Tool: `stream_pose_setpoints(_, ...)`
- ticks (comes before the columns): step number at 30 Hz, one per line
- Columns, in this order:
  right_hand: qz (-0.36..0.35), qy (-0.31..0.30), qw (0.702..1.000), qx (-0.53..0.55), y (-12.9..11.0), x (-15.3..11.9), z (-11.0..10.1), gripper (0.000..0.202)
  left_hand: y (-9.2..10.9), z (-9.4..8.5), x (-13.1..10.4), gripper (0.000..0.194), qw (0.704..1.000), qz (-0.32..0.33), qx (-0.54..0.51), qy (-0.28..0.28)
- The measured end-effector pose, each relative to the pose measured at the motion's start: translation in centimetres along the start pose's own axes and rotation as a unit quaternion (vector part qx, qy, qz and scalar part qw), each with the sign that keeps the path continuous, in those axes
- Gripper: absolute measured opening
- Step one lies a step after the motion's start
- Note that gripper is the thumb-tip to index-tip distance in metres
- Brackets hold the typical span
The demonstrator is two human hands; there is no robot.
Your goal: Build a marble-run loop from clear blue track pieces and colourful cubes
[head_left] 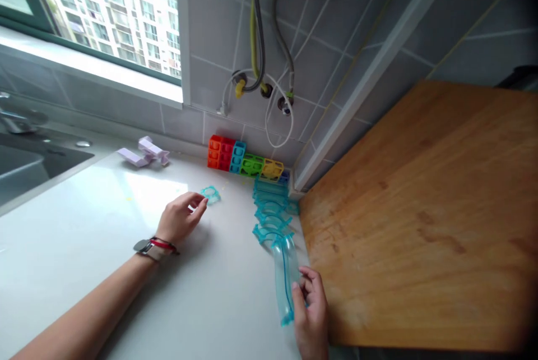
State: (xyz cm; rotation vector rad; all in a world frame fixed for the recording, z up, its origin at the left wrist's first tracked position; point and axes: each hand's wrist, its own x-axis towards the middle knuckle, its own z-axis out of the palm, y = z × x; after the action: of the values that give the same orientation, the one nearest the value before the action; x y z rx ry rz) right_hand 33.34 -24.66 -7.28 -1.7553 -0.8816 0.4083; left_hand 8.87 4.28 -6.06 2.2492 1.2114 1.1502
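Note:
My left hand [181, 217] reaches over the white counter, thumb and fingers pinched at the edge of a small clear teal plastic ring-shaped piece [211, 194]. My right hand [311, 309] grips the side of a long, clear teal plastic track piece [284, 278] between thumb and fingers. The far end of this piece meets a row of curved teal track pieces [272, 211] that runs back along the counter's right side. Whether the pieces are joined I cannot tell.
Coloured toy blocks [235, 157] line the tiled wall. Pale purple pieces [144, 152] lie near the sink [37, 164]. A large wooden board [420, 225] borders the counter on the right. Hoses and a white cable [293, 124] hang at the wall.

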Motion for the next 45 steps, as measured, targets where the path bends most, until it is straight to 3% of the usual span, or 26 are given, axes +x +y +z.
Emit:
stream_pose_setpoints(7,-0.040,-0.023,0.986,-0.158,-1.7,-1.8,1.0,0.033,-0.9,0.4,0.7,0.027,0.998,0.039,0.039,0.020)
stream_pose_setpoints(16,-0.059,-0.055,0.974,-0.214,-3.4,-0.4,2.7,0.023,-2.2,1.7,0.0,0.041,0.993,-0.002,0.101,-0.053)
stream_pose_setpoints(21,-0.099,-0.071,0.966,-0.228,-3.9,0.3,1.8,0.031,-2.2,1.9,0.1,0.036,0.992,-0.028,0.110,-0.064)
stream_pose_setpoints(27,-0.162,0.012,0.967,-0.196,-4.6,0.3,-0.8,0.037,-2.2,2.0,0.4,0.029,0.995,-0.044,0.079,-0.042)
stream_pose_setpoints(32,-0.217,-0.020,0.957,-0.193,-7.0,0.8,-1.0,0.028,-1.9,1.6,0.5,0.013,0.997,-0.045,0.040,-0.039)
stream_pose_setpoints(35,-0.256,-0.065,0.945,-0.193,-10.0,2.5,0.3,0.025,-1.7,1.3,0.6,0.018,0.999,-0.036,-0.009,-0.035)
stream_pose_setpoints(38,-0.281,-0.138,0.926,-0.209,-13.1,5.5,2.9,0.023,-1.1,1.1,0.6,0.031,0.995,-0.008,-0.087,-0.045)
stream_pose_setpoints(43,-0.334,-0.273,0.840,-0.330,-14.8,11.6,9.0,0.056,1.0,1.6,-0.4,0.040,0.969,0.035,-0.217,-0.111)
stream_pose_setpoints(45,-0.335,-0.321,0.806,-0.368,-14.6,13.6,10.6,0.057,1.8,1.9,-0.9,0.040,0.957,0.045,-0.254,-0.132)
